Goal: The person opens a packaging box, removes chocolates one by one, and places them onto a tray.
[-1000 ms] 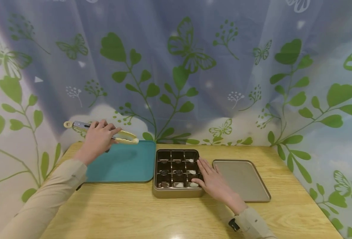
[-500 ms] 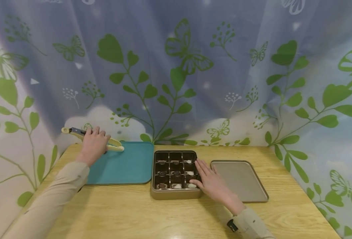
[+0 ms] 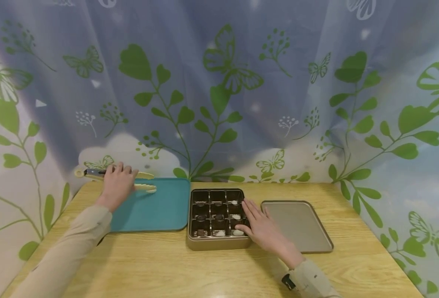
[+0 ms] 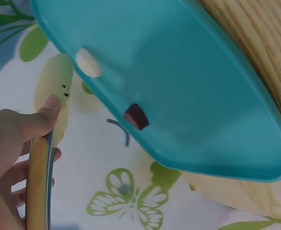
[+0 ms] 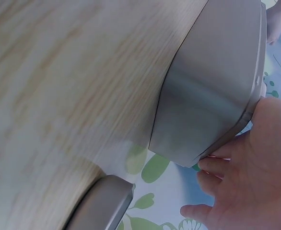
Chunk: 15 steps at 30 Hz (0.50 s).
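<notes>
My left hand (image 3: pixel 118 186) grips yellow-and-grey tongs (image 3: pixel 92 172) over the back left of the teal tray (image 3: pixel 159 207). Their two arms stand apart in the head view, with nothing visible between the tips. In the left wrist view, a white rounded piece (image 4: pixel 88 62) and a dark brown chunky piece (image 4: pixel 136 116) lie on the tray near one edge; in the head view both are hidden. My right hand (image 3: pixel 265 229) rests with straight fingers on the right rim of a bronze box (image 3: pixel 219 245). Its dark divided insert holds small dark and whitish pieces.
A flat bronze lid or tray (image 3: pixel 301 225) lies on the wooden table (image 3: pixel 159 265) just right of the box. The teal tray sits close to the box's left side. Behind the table hangs a curtain (image 3: pixel 189 103) printed with leaves and butterflies.
My left hand has lowered and drawn slightly left with the tongs, whose arms have spread wider apart. My right hand stays on the box rim; the whole view has shifted slightly.
</notes>
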Available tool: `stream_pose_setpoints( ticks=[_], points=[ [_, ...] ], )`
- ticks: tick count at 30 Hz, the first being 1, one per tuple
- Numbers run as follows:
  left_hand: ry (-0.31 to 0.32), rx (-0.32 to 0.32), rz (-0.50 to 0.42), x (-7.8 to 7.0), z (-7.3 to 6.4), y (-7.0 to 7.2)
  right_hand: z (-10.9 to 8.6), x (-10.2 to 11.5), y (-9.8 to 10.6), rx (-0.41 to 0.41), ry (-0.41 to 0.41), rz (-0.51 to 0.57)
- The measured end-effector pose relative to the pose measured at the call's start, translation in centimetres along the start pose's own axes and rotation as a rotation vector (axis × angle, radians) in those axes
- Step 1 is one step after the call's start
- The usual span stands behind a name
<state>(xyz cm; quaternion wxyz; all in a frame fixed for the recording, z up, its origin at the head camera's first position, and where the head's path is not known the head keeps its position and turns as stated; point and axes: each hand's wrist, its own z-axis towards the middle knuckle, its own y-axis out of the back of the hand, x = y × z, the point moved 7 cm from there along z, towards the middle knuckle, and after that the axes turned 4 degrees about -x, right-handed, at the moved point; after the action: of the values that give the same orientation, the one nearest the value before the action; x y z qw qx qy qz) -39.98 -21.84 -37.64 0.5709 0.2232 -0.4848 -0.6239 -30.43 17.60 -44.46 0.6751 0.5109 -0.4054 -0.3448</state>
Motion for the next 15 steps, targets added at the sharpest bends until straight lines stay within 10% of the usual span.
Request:
stream_pose_setpoints(
  ticks=[15],
  points=[
    [-0.05,-0.195,-0.063,-3.7,-0.4,4.0,-0.2,-0.3,0.0,0.02,-0.016,0.116]
  ],
)
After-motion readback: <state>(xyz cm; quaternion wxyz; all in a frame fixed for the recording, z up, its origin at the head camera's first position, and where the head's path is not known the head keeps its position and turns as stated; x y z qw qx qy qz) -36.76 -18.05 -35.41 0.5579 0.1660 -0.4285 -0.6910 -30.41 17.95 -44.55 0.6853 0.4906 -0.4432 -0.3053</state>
